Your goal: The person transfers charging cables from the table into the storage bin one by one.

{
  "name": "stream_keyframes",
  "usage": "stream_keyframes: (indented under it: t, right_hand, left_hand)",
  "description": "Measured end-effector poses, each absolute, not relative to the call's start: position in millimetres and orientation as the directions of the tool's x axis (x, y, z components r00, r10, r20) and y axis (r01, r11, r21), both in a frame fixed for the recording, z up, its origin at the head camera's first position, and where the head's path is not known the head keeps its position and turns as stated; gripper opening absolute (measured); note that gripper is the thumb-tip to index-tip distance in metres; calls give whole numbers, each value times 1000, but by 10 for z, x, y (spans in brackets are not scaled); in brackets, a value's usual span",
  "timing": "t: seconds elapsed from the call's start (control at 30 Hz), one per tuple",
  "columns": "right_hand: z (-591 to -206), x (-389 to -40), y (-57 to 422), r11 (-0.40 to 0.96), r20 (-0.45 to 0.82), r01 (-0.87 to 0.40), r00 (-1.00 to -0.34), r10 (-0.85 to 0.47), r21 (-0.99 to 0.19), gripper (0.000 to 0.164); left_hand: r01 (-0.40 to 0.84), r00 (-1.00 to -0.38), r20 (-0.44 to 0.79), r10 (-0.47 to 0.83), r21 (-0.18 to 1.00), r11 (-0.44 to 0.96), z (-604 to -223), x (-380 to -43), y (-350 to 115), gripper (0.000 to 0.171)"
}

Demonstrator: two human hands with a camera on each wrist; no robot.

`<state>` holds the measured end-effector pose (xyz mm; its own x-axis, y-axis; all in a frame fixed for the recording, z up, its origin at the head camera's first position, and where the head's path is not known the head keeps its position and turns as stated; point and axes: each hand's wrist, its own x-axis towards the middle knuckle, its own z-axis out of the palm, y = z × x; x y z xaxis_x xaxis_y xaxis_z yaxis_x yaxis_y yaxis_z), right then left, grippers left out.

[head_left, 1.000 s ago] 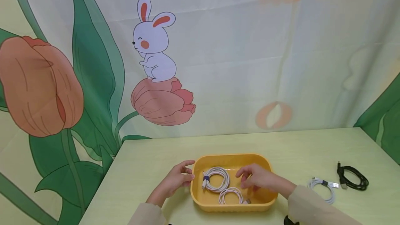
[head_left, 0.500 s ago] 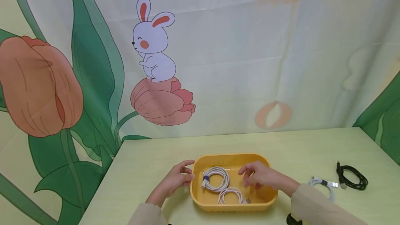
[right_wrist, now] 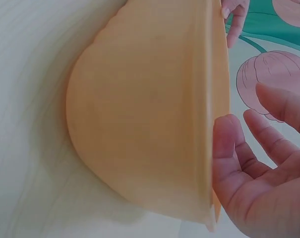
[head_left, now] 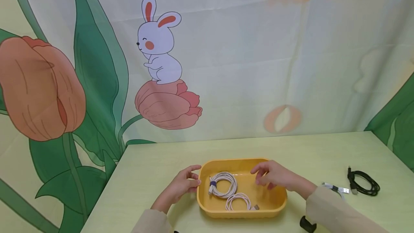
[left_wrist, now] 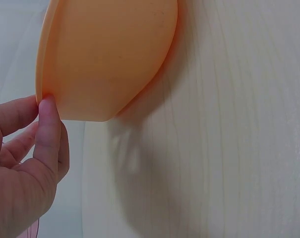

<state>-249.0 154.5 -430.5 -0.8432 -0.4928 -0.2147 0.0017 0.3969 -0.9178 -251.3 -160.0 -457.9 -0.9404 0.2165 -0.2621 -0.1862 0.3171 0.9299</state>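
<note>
A yellow plastic bin sits on the table with two coiled white cables in it. The thicker coil, with a dark blue tie, lies left; the thinner coil is near the front wall. At the bin's left rim, my left hand holds the edge with thumb and fingertips, seen also in the left wrist view, where the bin wall is near. My right hand hovers over the bin's right part, fingers loosely bent and apart, nothing between them. In the right wrist view, its fingers overlap the rim.
To the right on the light wood-look table lie a white USB cable, partly hidden by the right sleeve, and a coiled black cable. A printed curtain with a rabbit and tulips hangs behind the table.
My right hand has drifted rightward and slightly back above the bin, and its sleeve now covers more of the white USB cable. The left hand and both coils stay put.
</note>
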Motion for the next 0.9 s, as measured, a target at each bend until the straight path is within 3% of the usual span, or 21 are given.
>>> stream_keyframes:
  t: [0.9]
  right_hand:
    - [-4180,-2537,1779,387,-204,13,-866,-456,-922,39]
  left_hand:
    - [-184,-939,-260,223,932,314,-4590,-2516,-1603,49]
